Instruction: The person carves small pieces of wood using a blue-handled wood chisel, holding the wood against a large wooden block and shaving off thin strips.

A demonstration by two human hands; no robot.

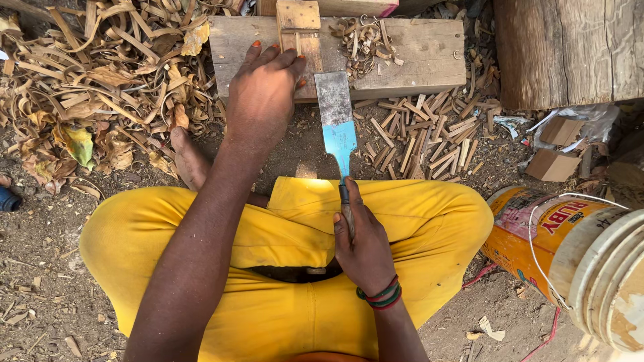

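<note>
A heap of curled wood shavings (pixel 100 74) lies at my far left. My left hand (pixel 263 94) rests flat, fingers narrowly spread, on a small wood block (pixel 300 37) standing on the plank (pixel 422 53). My right hand (pixel 365 251) is wrapped around the cleaver (pixel 337 124) handle, the blade tip at the plank's edge. Split sticks (pixel 419 134) lie beside it, then a yellow bucket (pixel 570 251) on its side.

Wood block (pixel 298 33) on plank (pixel 429 53); sticks (pixel 416 141) before plank; bucket (pixel 570 255) right.
</note>
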